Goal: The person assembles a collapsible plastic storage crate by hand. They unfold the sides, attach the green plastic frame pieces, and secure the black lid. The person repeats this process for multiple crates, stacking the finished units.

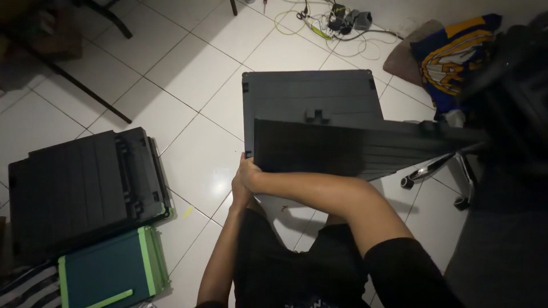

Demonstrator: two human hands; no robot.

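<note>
Both the left hand [240, 188] and the right hand [249, 171] are closing on the near-left corner of the upright dark panel [342, 151], standing on the flat dark panel [311, 94] mid-floor, so gripping low and steady is helping.

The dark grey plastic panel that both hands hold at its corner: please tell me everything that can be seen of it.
The dark grey plastic panel is a flat, wide rectangular board with faint lengthwise ribs. It is held tilted, raised over a second dark grey panel lying flat on the white tiled floor. Its far right end reaches toward the black office chair. The left hand and right hand meet at its lower left corner; how the fingers grip cannot be told. It looks whole.
</note>
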